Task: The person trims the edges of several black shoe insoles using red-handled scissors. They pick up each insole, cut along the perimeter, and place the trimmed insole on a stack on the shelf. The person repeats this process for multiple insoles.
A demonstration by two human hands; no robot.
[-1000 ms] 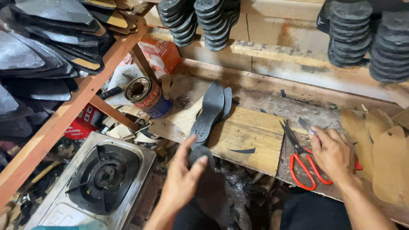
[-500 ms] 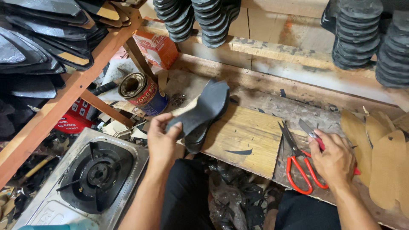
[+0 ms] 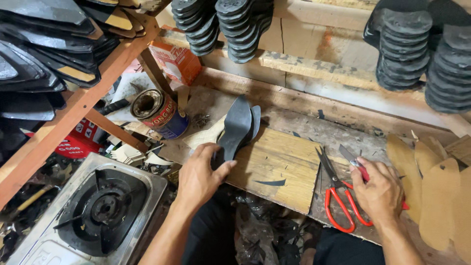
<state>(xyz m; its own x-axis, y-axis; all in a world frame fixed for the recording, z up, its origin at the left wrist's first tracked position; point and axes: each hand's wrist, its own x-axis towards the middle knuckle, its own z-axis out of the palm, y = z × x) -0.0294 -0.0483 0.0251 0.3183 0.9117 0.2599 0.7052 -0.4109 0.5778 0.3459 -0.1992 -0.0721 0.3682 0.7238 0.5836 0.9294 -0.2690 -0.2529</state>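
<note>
Left hand [image 3: 198, 176] has its grip closed on the heel end of a dark shoe sole [image 3: 235, 128], which lies on the wooden cutting board [image 3: 279, 164] on the table [image 3: 304, 122], atop a second sole; right hand [image 3: 380, 191] is wrapped around a red-handled utility knife [image 3: 355, 164], just beside the red-handled scissors [image 3: 338, 198]. Step looks like positioning the sole for trimming. Next move probably needs the sole pinned flat on the board and the blade brought over from the right, clear of the left fingers.
</note>
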